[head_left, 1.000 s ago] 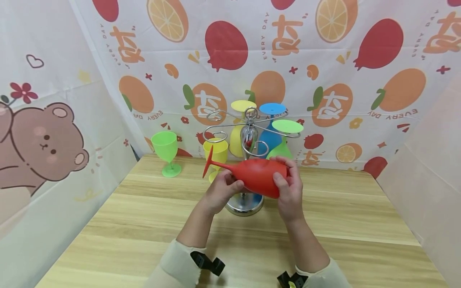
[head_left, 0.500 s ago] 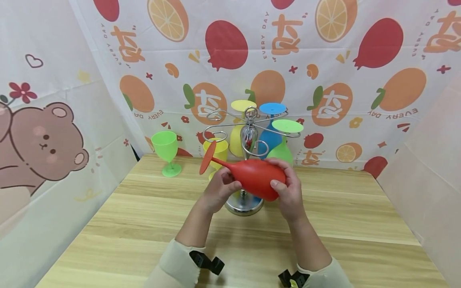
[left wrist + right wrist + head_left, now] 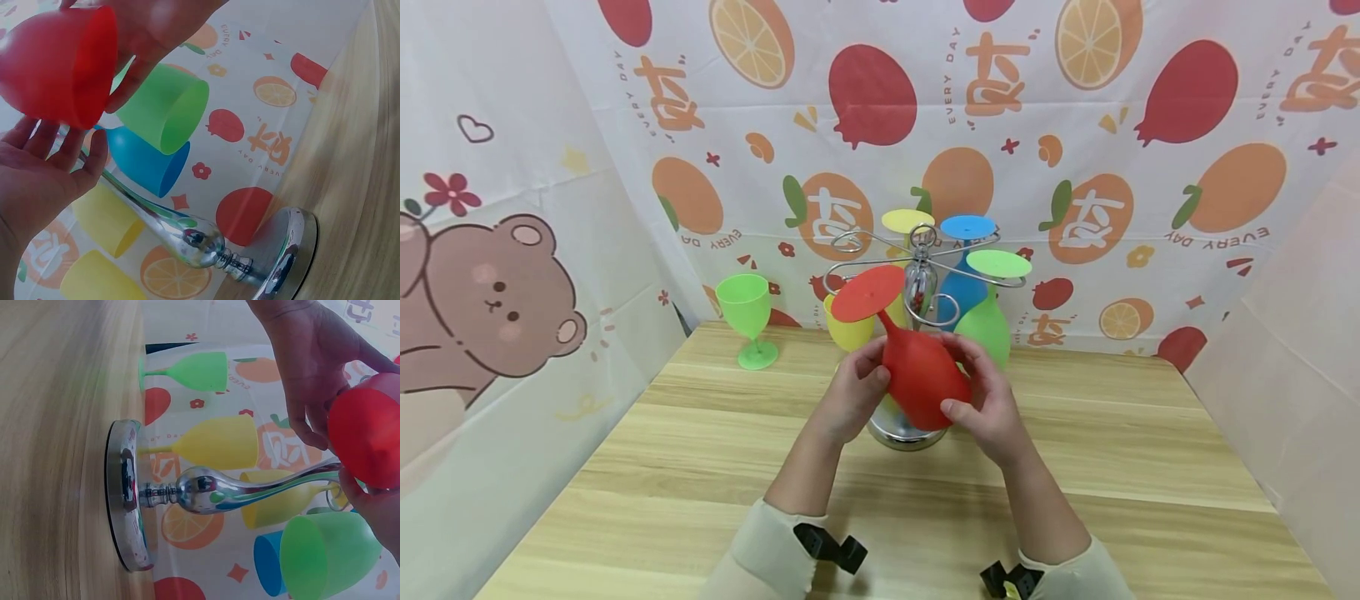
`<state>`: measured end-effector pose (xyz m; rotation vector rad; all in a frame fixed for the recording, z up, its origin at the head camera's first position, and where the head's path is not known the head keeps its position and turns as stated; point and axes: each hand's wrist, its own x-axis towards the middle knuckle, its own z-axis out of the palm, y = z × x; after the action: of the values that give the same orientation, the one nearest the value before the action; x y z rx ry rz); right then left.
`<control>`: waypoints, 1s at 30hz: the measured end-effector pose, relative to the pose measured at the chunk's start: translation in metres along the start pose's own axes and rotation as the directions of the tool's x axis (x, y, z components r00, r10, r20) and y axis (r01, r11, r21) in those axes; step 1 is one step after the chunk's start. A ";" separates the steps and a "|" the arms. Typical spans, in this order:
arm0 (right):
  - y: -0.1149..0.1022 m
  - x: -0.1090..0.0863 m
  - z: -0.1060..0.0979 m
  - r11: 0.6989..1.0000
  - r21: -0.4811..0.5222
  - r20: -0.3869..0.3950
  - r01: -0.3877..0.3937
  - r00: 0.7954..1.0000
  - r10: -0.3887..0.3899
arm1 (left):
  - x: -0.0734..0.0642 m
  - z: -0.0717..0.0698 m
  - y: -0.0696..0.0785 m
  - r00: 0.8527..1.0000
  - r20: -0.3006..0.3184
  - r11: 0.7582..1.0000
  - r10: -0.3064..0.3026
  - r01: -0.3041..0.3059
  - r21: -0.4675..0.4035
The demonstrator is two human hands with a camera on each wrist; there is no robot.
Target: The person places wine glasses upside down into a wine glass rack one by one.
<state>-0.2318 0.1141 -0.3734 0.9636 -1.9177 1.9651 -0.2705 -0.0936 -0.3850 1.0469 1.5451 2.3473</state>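
Note:
Both hands hold a red plastic goblet in front of the metal rack. Its foot tilts up to the left and its mouth faces down and to the right. My left hand grips the upper bowl near the stem; my right hand holds the bowl's right side near the rim, thumb in front. In the left wrist view the red goblet shows its rim between both hands. Upside down from the silver rack hang a yellow goblet, a blue goblet and a green goblet.
The rack's round chrome base stands on the wooden table. An upright yellow goblet stands left of the rack, partly hidden. Farther left stands an upright green goblet. A fruit-print cloth hangs behind.
The red goblet has turned from lying nearly level to foot-up, its foot rising and swinging right toward the camera. The right hand has moved slightly left and down with the rim.

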 end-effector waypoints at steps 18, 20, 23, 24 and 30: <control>0.001 0.002 0.000 0.988 -0.138 0.050 -0.066 0.996 0.074 | 0.003 0.016 0.004 0.980 -0.189 0.996 -0.069 0.078 0.044; 0.001 0.002 0.001 0.989 -0.135 0.051 -0.064 0.996 0.072 | 0.003 0.016 0.004 0.979 -0.194 0.995 -0.069 0.082 0.061; 0.002 0.002 0.001 0.990 -0.125 0.052 -0.059 0.997 0.066 | 0.004 0.016 0.005 0.976 -0.205 0.992 -0.072 0.092 0.088; 0.002 0.003 0.001 0.991 -0.124 0.051 -0.057 0.997 0.064 | 0.004 0.016 0.005 0.975 -0.209 0.990 -0.072 0.095 0.100; 0.003 0.004 -0.002 0.990 -0.136 0.041 -0.035 0.998 0.041 | 0.005 0.016 0.006 0.973 -0.221 0.978 -0.062 0.103 0.180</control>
<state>-0.2369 0.1142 -0.3733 0.9468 -2.0779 1.8204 -0.2622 -0.0821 -0.3737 0.7651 1.8835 2.3571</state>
